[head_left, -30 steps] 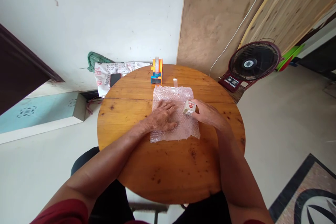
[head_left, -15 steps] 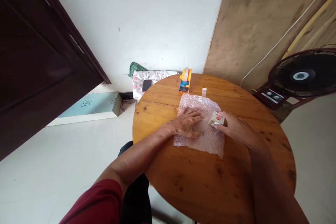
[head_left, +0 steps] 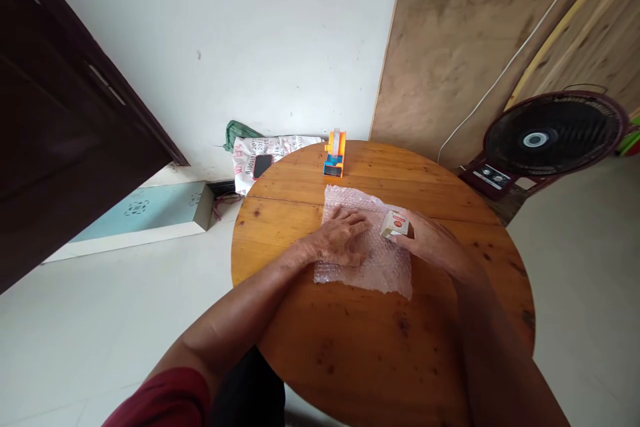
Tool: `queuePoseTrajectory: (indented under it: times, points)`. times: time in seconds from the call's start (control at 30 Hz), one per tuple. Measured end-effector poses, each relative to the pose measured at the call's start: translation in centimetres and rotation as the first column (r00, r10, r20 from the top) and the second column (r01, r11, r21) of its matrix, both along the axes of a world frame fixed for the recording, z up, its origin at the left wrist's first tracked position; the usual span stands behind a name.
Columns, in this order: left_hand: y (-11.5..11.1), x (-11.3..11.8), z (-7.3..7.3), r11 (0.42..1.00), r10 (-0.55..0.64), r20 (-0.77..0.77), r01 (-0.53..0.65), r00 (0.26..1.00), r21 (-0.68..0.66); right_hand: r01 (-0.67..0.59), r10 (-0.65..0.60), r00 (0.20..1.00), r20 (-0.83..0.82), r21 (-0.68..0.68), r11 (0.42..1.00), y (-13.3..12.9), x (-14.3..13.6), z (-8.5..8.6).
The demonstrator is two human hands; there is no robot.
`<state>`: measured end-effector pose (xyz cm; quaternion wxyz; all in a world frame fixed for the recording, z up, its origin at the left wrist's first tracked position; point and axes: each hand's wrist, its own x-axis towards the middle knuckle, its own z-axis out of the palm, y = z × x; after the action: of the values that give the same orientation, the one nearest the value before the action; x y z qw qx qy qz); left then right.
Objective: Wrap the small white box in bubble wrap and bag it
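Note:
A sheet of bubble wrap [head_left: 363, 277] lies spread on the round wooden table [head_left: 280, 213]. My left hand [head_left: 343, 238] rests flat on its left half, fingers spread. In my right hand [head_left: 430, 240], at the sheet's right side, is a small pale box [head_left: 395, 224] with red print on its top. Thumb and fingers grip the box from the right. It sits on or just over the wrap; I cannot tell whether it touches. Part of its right side is hidden by the hand.
An orange and blue tape dispenser [head_left: 335, 157] stands near the table's far edge. Beyond the table, a dark phone-like object [head_left: 263, 165] lies on a white printed sack [head_left: 245, 157]. A black fan [head_left: 545, 140] is at the right, a pale blue box [head_left: 145, 210] on the floor left.
The view has swung right, so everything sits further left. A clear strip that stuck up past the wrap's far edge no longer shows. Both hands keep about the same places on the wrap.

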<state>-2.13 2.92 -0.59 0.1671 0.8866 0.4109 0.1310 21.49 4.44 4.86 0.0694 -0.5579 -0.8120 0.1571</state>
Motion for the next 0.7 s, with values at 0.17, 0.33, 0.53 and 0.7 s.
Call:
queuePoseTrajectory:
  times: [0.17, 0.33, 0.53, 0.7]
  points:
    - [0.04, -0.14, 0.15, 1.0, -0.02, -0.013, 0.02, 1.0, 0.004, 0.013, -0.013, 1.0, 0.023, 0.008, 1.0, 0.07, 0.1, -0.18]
    - [0.0, -0.35, 0.24, 0.999, -0.034, -0.04, 0.034, 0.999, 0.012, -0.034, 0.035, 0.999, -0.022, 0.033, 0.999, 0.44, 0.38, -0.62]
    - [-0.06, -0.54, 0.24, 0.999, -0.039, -0.053, 0.039, 0.998, 0.015, 0.02, -0.023, 0.999, -0.049, -0.048, 0.999, 0.3, 0.49, 0.2]
    - [-0.31, -0.26, 0.11, 0.999, -0.026, -0.029, 0.027, 0.999, 0.043, 0.082, -0.086, 0.993, -0.086, -0.051, 0.995, 0.47, 0.69, -0.33]
